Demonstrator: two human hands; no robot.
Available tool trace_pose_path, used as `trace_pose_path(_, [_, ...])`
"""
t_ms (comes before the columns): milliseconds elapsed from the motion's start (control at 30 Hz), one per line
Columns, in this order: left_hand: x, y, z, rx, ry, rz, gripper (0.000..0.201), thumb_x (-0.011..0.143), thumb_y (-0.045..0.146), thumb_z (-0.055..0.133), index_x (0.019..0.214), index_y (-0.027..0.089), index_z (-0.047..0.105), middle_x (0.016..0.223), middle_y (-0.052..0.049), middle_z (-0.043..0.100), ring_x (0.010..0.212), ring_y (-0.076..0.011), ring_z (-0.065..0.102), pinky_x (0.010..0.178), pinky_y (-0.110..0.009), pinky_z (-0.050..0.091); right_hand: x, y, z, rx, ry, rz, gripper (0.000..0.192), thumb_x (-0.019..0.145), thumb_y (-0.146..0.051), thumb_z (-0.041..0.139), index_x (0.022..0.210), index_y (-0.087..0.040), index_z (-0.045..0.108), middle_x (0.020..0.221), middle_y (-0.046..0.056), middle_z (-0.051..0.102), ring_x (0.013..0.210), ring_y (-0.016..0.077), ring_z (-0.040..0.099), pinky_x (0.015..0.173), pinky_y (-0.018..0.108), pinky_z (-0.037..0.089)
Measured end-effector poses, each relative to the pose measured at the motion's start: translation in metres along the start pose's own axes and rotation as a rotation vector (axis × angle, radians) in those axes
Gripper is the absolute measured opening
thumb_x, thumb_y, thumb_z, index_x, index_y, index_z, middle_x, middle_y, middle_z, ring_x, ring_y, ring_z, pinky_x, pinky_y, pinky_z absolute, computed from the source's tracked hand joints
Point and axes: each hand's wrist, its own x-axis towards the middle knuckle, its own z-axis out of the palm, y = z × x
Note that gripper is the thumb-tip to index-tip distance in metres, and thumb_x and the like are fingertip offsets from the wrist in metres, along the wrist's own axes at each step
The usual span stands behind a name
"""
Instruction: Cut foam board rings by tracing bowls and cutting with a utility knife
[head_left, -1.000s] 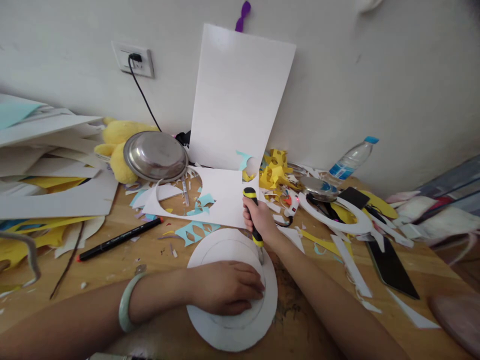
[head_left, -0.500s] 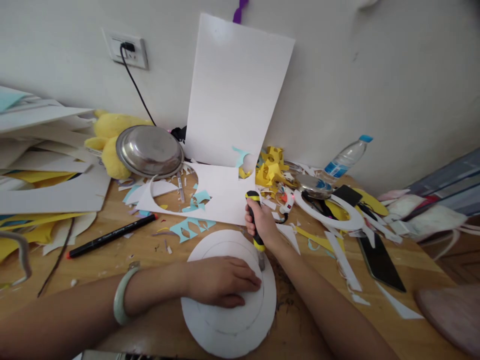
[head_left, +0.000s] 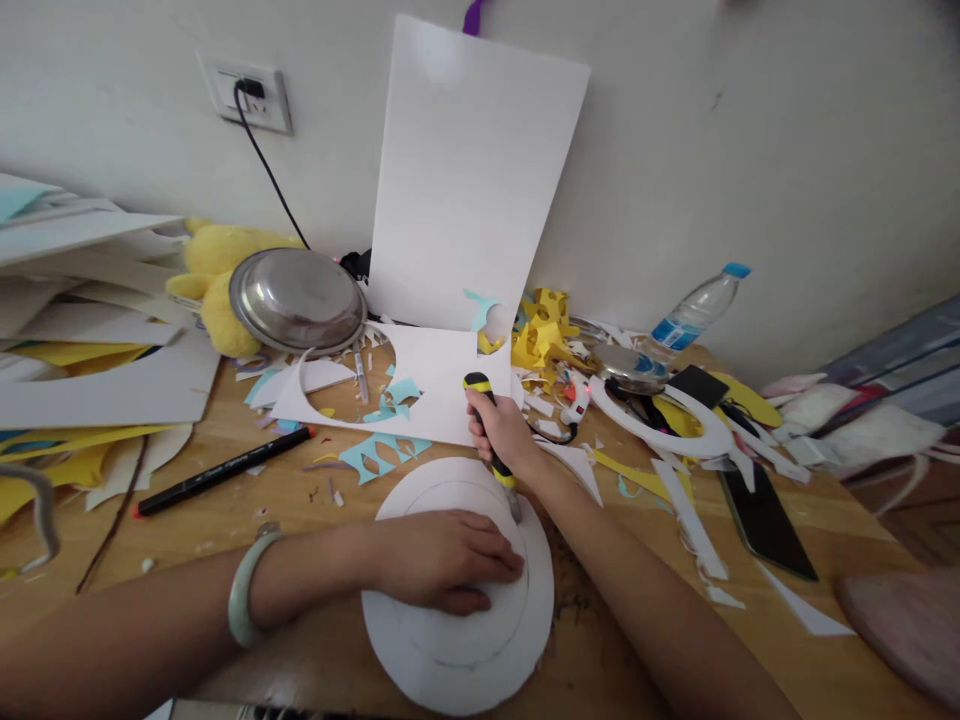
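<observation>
A white foam disc (head_left: 420,655) with a drawn inner circle lies flat on the wooden table (head_left: 315,560) in front of me. My left hand (head_left: 442,560) presses down on the disc's middle, fingers spread flat; a pale green bangle (head_left: 244,590) sits on that wrist. My right hand (head_left: 502,435) grips a black and yellow utility knife (head_left: 491,440), held steeply. Its blade tip touches the disc at the upper right of the drawn circle.
A white sheet (head_left: 472,180) with cut-outs leans on the wall. A steel bowl (head_left: 296,300), yellow plush toy (head_left: 202,270) and black marker (head_left: 225,470) lie left. A water bottle (head_left: 694,310), white ring (head_left: 667,425), phone (head_left: 765,520) and paper scraps crowd the right.
My right hand has drawn the knife a little up and to the left along the drawn circle. My left hand stays pressed on the disc.
</observation>
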Motion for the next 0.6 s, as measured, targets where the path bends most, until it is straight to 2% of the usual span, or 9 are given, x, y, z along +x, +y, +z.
trace_pose_path(167, [0.001,-0.001,0.0,-0.002,0.019,0.016,0.034,0.086,0.024,0.048,0.115,0.009,0.056,0.114,-0.016,0.06,0.108,-0.0246,0.052,0.099,-0.033,0.036,0.007,-0.001,0.005,-0.013,-0.121,0.063,0.027,0.074,-0.042,0.053,0.068,-0.018,0.043,0.042,-0.008,0.039,0.028,0.0039,0.031,0.027,0.016,0.025])
trace_pose_path(467, [0.003,0.001,-0.002,0.0,-0.002,-0.003,0.036,0.084,0.022,0.05,0.115,0.006,0.056,0.113,-0.016,0.06,0.108,-0.0254,0.051,0.099,-0.032,0.035,0.007,-0.006,0.015,-0.08,-0.256,0.107,0.026,0.078,-0.04,0.05,0.066,-0.018,0.044,0.042,-0.008,0.039,0.029,0.0039,0.031,0.026,0.016,0.025])
trace_pose_path(600, [0.004,0.0,-0.004,0.005,-0.028,-0.003,0.036,0.083,0.022,0.051,0.114,0.005,0.056,0.114,-0.016,0.06,0.106,-0.0256,0.051,0.099,-0.032,0.035,0.012,-0.005,0.021,-0.089,-0.288,0.054,0.028,0.075,-0.042,0.054,0.066,-0.018,0.044,0.043,-0.008,0.039,0.029,0.004,0.031,0.025,0.016,0.026])
